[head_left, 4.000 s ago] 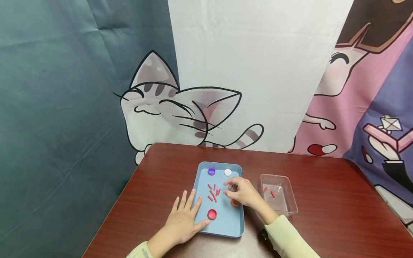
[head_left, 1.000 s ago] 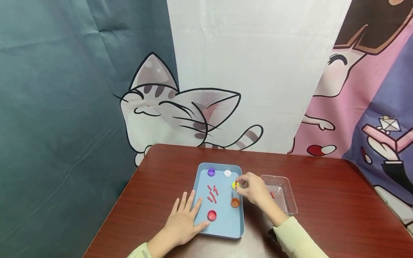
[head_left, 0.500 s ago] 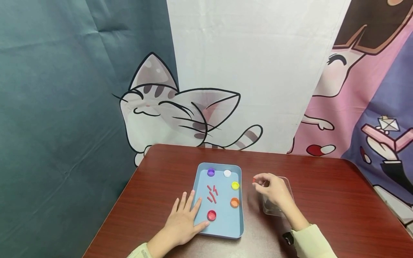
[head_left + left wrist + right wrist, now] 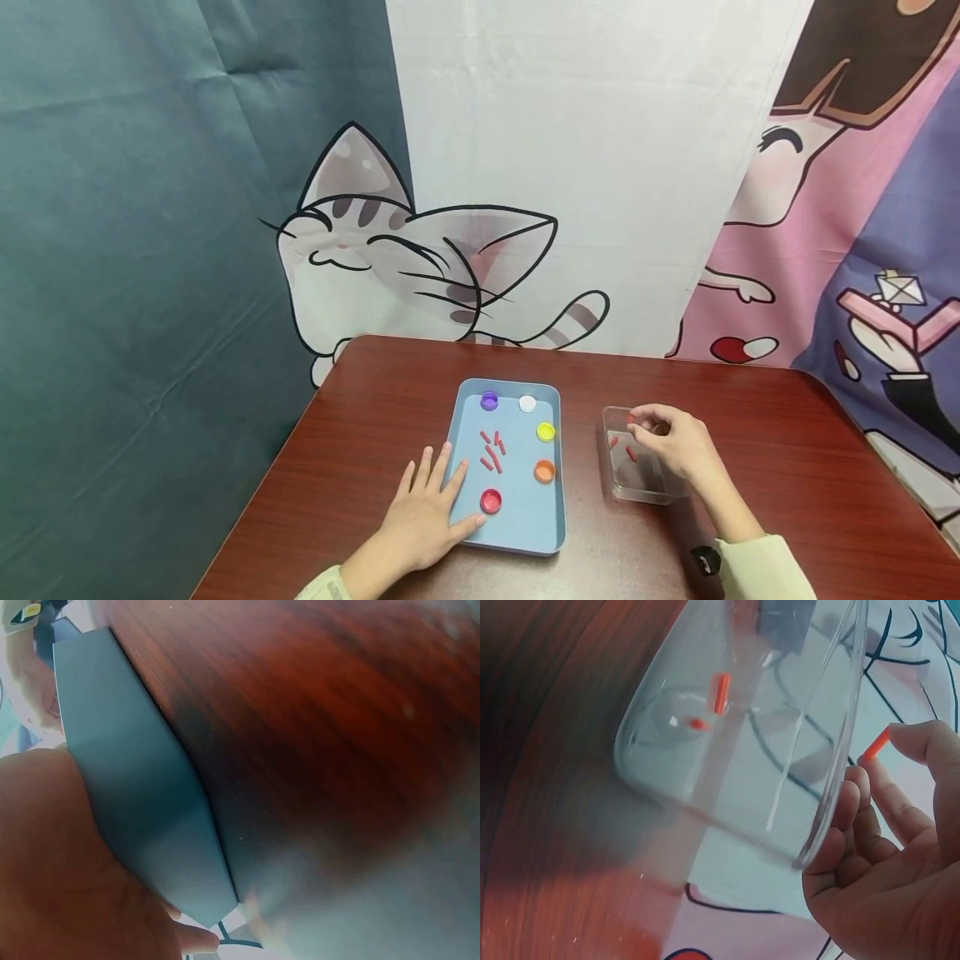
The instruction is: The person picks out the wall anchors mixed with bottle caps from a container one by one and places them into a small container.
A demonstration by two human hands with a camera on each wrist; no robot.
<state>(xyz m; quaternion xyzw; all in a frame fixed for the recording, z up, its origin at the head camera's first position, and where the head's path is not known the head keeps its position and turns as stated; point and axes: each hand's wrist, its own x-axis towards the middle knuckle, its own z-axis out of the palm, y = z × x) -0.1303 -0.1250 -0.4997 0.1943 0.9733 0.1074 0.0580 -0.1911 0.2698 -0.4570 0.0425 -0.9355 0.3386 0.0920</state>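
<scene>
My left hand [image 4: 423,517] rests with spread fingers along the near left rim of a blue tray [image 4: 525,525]. Several thin red sticks [image 4: 492,458] lie in the middle of that tray. Over a clear plastic box [image 4: 637,492], my right hand [image 4: 678,442] pinches a short red stick [image 4: 877,742] between thumb and forefinger; the right wrist view shows it best. Two more red sticks [image 4: 631,453] lie on the floor of the box. In the left wrist view the left hand [image 4: 67,855] lies against the tray's outer wall [image 4: 142,772].
Small round caps sit in the tray: purple [image 4: 489,402], white [image 4: 527,403], yellow [image 4: 545,432], orange [image 4: 544,472] and red [image 4: 491,501]. Brown wooden table [image 4: 360,450] surrounds tray and box. A cartoon-printed curtain [image 4: 487,167] hangs behind the table.
My right hand has carried a red stick from over the tray's right side rightward to above the clear box. Fewer sticks lie in the tray than 4 seconds ago. The left hand stays put.
</scene>
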